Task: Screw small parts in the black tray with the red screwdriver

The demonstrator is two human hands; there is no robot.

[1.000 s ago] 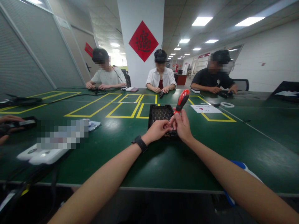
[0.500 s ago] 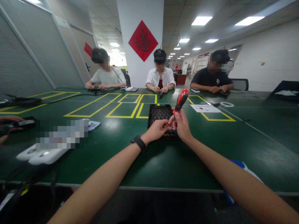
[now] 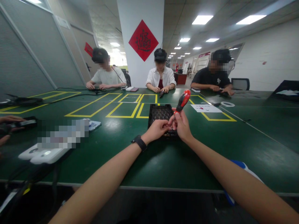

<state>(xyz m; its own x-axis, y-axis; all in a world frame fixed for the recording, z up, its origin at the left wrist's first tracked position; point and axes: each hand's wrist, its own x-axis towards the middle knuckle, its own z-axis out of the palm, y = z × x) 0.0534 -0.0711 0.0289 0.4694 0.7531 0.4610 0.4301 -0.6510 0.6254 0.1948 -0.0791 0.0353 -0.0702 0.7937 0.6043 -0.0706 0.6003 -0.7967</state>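
Observation:
A screwdriver [image 3: 183, 101] with a red and black handle slants up to the right from my right hand [image 3: 182, 124]. My right fingers are closed round its lower part, and the tip is hidden. My left hand [image 3: 158, 129] is closed in a pinch beside my right fingers; what it holds, if anything, is too small or hidden to make out. Under both hands, on the green table, lies an open black box-like case [image 3: 150, 115] with a dark, patterned inside. My hands cover its near right part.
Three people sit across the table [image 3: 130, 161], each with hands on small dark objects. To the left lie a white device [image 3: 46, 155], cables and another person's hand [image 3: 11, 119]. A printed sheet [image 3: 205, 108] and a white ring [image 3: 227, 104] are at the right. Yellow tape outlines mark the tabletop.
The screwdriver handle has tilted slightly to the right. My two hands stay at nearly the same spot over the black case. The hands of the person at far right have shifted.

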